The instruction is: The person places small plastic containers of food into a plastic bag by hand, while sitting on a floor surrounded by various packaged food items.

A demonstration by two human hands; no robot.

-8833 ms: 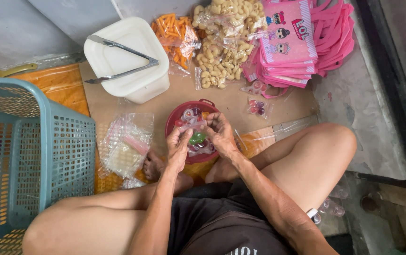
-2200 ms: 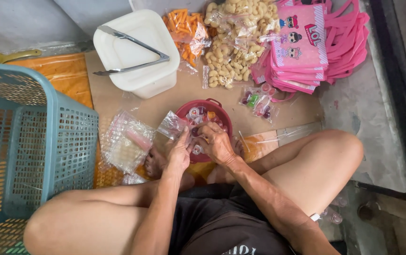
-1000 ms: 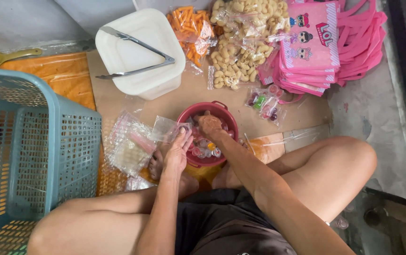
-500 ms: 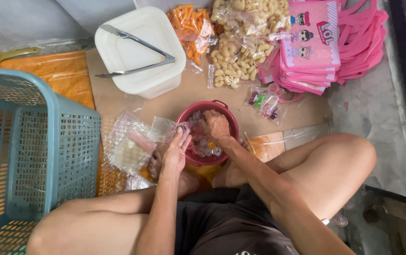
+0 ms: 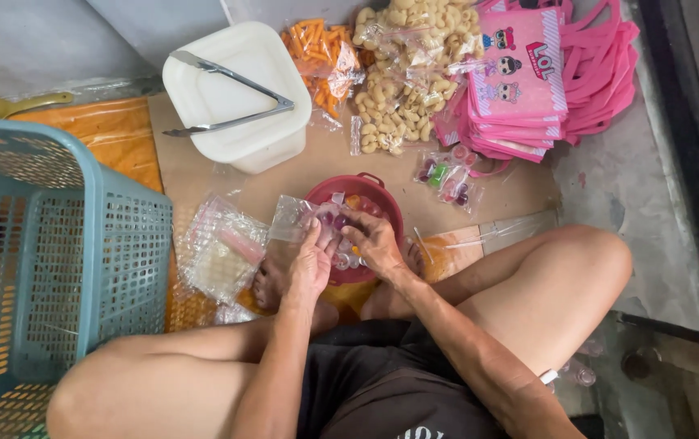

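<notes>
evidently a small clear bag [image 5: 291, 221] is held up over the red bowl [image 5: 382, 195] by the left hand [image 5: 305, 272], its fingers pinched on the bag's edge so the mouth stays open, while small candies are gripped by the right hand [image 5: 374, 244], fingers curled, beside it.

1 head camera looks straight down, close.
</notes>
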